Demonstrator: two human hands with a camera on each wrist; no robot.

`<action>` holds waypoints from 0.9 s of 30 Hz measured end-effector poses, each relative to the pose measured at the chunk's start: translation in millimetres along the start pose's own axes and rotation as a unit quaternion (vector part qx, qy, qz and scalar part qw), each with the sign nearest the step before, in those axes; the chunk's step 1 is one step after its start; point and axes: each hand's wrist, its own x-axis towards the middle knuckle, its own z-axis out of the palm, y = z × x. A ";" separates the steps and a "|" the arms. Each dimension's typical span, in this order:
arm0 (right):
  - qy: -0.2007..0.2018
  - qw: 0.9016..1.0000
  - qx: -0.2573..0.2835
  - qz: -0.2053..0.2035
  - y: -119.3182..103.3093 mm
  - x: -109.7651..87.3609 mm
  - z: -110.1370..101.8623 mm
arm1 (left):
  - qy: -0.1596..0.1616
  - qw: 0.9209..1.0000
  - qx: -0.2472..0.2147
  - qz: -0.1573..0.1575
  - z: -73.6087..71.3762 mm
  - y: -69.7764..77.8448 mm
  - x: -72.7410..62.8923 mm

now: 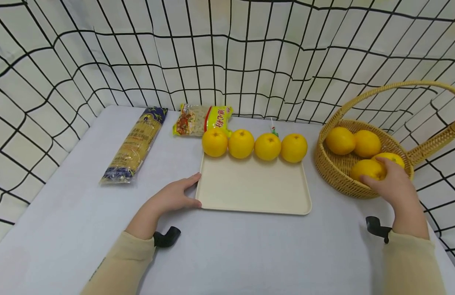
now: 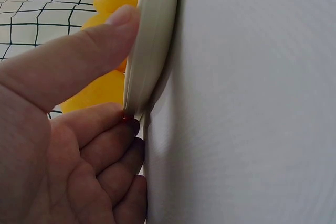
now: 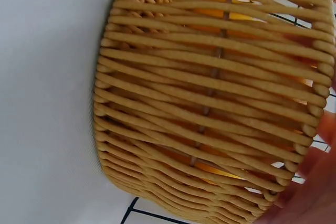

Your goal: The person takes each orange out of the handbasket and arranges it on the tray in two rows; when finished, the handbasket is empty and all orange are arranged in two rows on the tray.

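Note:
A cream tray (image 1: 251,188) lies on the table with several oranges (image 1: 241,144) lined up along its far edge. My left hand (image 1: 172,196) is at the tray's left side, thumb and forefinger spread and touching the rim. In the left wrist view the thumb (image 2: 123,19) rests against the tray's edge (image 2: 152,40), the other fingers below it. To the right, my right hand (image 1: 395,182) reaches into a wicker basket (image 1: 340,180) and grips an orange (image 1: 367,169) near its front. Basket weave hides most of that hand in the right wrist view.
More oranges (image 1: 340,140) sit in the basket, whose tall handle (image 1: 393,85) arches over it. A long pack of noodles (image 1: 135,145) lies at the left. Behind the tray is a yellow food packet (image 1: 201,120). Black netting (image 1: 246,41) borders the table's back and sides.

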 end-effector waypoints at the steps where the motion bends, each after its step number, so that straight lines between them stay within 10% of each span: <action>1: 0.017 1.000 0.016 0.001 -0.8 -0.8 0.5 | 0.000 1.000 0.000 0.000 -0.3 0.7 -0.2; 13: 0.164 0.976 0.135 -0.042 -34.9 -17.7 -3.0 | 0.002 1.000 0.001 -0.002 2.1 -3.9 2.7; 22: 0.134 0.972 0.173 -0.085 -80.4 -22.2 10.2 | 0.001 1.000 -0.004 -0.004 2.3 -3.4 2.3; 27: 0.117 0.953 0.251 -0.122 -111.3 -20.0 25.0 | 0.002 1.000 -0.004 -0.003 0.8 -2.4 1.7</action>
